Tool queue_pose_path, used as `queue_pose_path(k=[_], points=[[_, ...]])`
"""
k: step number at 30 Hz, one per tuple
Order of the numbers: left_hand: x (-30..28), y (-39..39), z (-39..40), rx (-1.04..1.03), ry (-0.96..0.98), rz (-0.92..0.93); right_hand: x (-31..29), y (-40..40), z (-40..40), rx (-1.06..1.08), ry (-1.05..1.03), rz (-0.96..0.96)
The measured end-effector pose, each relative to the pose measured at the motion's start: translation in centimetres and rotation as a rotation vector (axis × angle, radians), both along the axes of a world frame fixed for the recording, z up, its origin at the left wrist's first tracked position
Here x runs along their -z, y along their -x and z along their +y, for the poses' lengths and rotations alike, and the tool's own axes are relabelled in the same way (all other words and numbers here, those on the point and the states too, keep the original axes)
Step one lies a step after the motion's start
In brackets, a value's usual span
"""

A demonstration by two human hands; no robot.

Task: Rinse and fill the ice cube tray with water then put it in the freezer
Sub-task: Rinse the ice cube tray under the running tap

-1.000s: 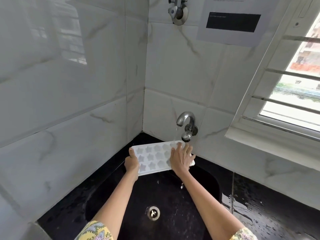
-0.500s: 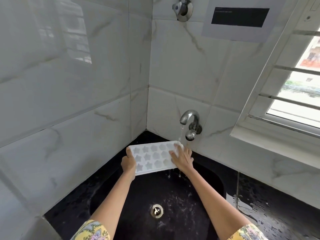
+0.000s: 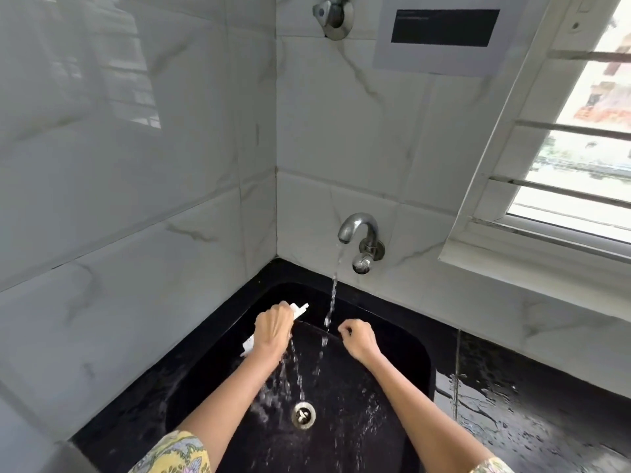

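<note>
While your left hand [image 3: 273, 331] grips the ice tray [image 3: 300, 309] edge-on, mostly hidden behind it, your right hand [image 3: 358, 337] hangs curled, empty.

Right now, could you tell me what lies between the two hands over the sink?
In the head view, only the tap's falling water stream passes between the left hand, gripping the tipped ice tray, and the right hand.
</note>
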State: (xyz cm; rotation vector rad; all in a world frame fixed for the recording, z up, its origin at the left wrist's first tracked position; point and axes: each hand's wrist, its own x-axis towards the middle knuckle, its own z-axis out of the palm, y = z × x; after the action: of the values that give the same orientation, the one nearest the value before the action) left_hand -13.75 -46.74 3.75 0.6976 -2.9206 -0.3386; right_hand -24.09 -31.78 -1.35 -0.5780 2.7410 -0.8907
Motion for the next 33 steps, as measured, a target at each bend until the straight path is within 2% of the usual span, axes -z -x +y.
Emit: queue_pose_path(k=[2,4,5,8,9,11,14,16,17,21,24,29,33], points=[[-0.4,-0.9,-0.6,-0.078,0.017,0.069,-1.2,0.7,-1.4,0.005,0.071,-0.023],[-0.5,-0.9,-1.3,-0.296,-0.223,0.116,-2.4,1.6,-2.7,0.013,0.163,-0.090],[0.2,-1.1,-1.9,-0.386,-0.342,0.198,-3.0,1.9,-3.3,0.031,0.223,-0.150],[1.9,-1.9,-2.7,-0.619,-0.805,0.334,-4.4,2.8,-4.4,0.132,0.481,-0.410],[2.4,-1.9,-2.6,-0.679,-0.944,0.379,-4.4,3.0,-4.6,0.146,0.534,-0.444],[3.2,-1.8,-2.4,-0.774,-1.163,0.452,-4.1,3.1,-4.9,0.124,0.444,-0.376],[3.4,-1.4,-1.7,-0.820,-1.343,0.490,-2.7,2.4,-4.5,-0.014,-0.063,-0.082],[3.4,-0.8,-1.3,-0.793,-1.397,0.498,-1.6,1.9,-4.2,-0.096,-0.340,0.112],[3.4,-0.7,-1.3,-0.791,-1.408,0.500,-1.3,1.8,-4.1,-0.117,-0.381,0.186],[3.0,-1.2,-2.5,-0.815,-1.388,0.566,-2.3,3.2,-3.5,-0.224,-0.242,0.147],[2.8,-1.2,-2.9,-0.768,-1.367,0.536,-2.5,3.6,-3.4,-0.215,-0.333,0.235],[2.8,-1.3,-3.3,-0.798,-1.397,0.553,-3.1,2.8,-3.5,-0.265,-0.211,0.382],[3.0,-1.4,-2.7,-0.791,-1.436,0.548,-3.6,2.5,-3.6,-0.177,-0.299,0.426]])
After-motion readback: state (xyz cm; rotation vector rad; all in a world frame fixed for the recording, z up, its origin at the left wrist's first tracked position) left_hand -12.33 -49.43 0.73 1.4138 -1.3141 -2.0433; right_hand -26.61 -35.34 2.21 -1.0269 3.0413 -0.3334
